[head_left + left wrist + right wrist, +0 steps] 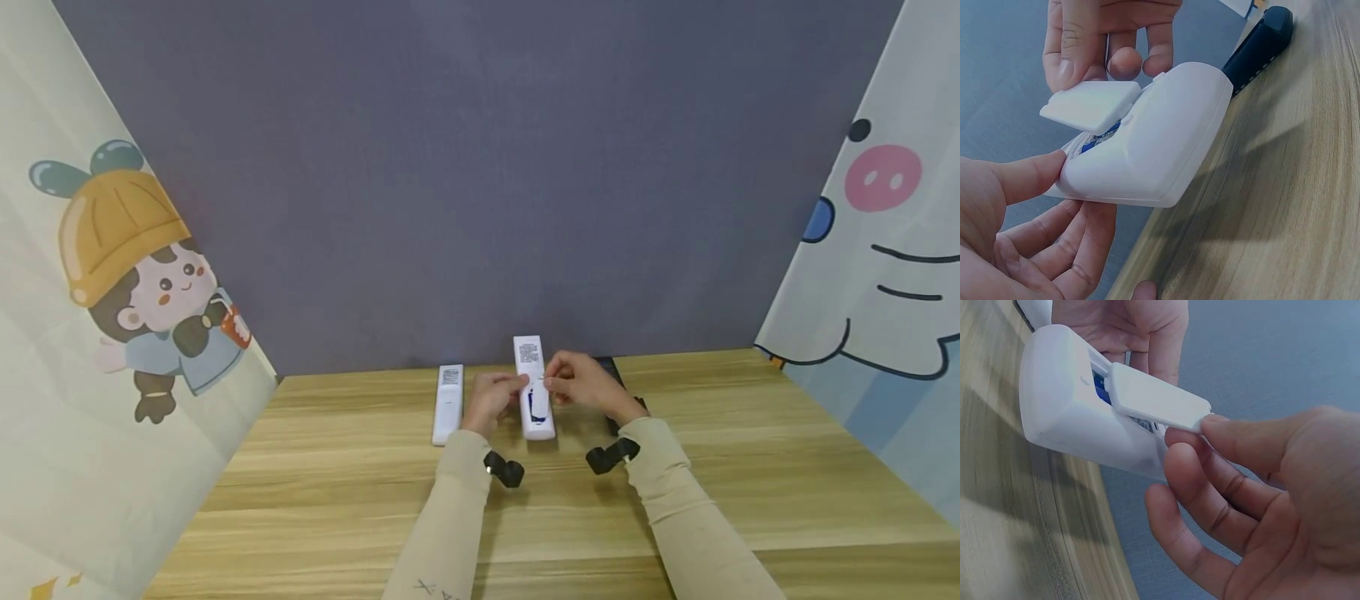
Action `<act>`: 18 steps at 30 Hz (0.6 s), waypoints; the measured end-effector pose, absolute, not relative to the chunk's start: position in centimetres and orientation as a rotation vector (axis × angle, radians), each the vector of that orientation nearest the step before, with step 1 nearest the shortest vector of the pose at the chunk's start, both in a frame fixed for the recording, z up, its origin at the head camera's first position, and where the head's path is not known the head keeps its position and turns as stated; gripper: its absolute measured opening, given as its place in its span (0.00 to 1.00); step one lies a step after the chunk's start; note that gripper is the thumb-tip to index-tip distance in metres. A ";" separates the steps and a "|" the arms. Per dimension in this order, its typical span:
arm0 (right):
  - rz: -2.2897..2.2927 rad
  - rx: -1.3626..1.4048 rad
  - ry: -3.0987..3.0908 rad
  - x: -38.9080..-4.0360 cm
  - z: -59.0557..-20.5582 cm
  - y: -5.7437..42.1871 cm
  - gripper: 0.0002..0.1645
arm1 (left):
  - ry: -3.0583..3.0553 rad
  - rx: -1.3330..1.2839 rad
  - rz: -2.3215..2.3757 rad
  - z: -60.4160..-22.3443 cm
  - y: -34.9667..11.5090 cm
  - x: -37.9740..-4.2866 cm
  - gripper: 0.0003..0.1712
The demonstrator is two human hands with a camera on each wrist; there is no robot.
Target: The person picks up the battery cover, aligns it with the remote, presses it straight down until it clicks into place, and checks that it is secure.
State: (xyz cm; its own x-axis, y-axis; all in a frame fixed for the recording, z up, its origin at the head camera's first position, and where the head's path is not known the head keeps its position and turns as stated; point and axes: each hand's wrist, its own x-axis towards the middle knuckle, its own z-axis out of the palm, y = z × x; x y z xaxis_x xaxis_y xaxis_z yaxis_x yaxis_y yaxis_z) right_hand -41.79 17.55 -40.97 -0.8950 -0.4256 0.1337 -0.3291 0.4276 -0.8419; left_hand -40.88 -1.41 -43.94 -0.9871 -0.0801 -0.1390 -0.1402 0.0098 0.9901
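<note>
Held above the table is a white remote control (pixel 532 358), its back with printed text turned up. My left hand (pixel 491 400) grips it from the side, thumb on the edge and fingers beneath, as the left wrist view shows. Between the thumb and fingers of my right hand (pixel 588 385) is the white battery cover (pixel 1157 397), pinched at one end. The cover lies tilted over the battery compartment, not flush with it. Blue batteries (pixel 1092 144) show in the gap below the cover; most of them is hidden.
A second white remote control (pixel 449 404) lies face down on the wooden table (pixel 337 483), left of my left hand. A black object (pixel 1260 47), partly hidden by my right hand in the head view, lies to the right. A grey panel (pixel 480 183) rises behind.
</note>
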 end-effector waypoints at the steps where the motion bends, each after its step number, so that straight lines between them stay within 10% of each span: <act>1: -1.474 -0.687 2.571 -41.8 -41.0 17.5 0.04 | 2.200 -0.239 2.167 -44.0 -1.4 -40.9 0.12; 18: -1.428 -0.796 2.562 -41.5 -40.9 17.2 0.03 | 2.190 -0.214 2.175 -44.0 -1.6 -40.9 0.13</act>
